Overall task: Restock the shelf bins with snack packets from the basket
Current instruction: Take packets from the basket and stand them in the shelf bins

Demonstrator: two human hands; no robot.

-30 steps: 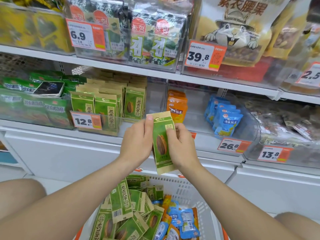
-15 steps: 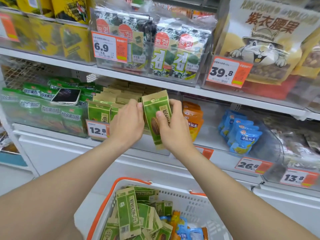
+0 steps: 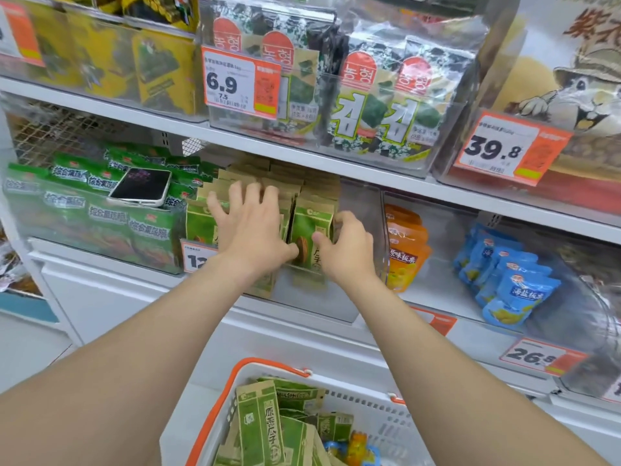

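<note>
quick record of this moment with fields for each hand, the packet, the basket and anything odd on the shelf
left hand: fingers spread, resting on the seed packets in the clear bin
right hand: pinches the front packet of the right row, thumb in front
basket: lowest in view, holds more green packets
phone: lies on the bright green bags left of the hands
</note>
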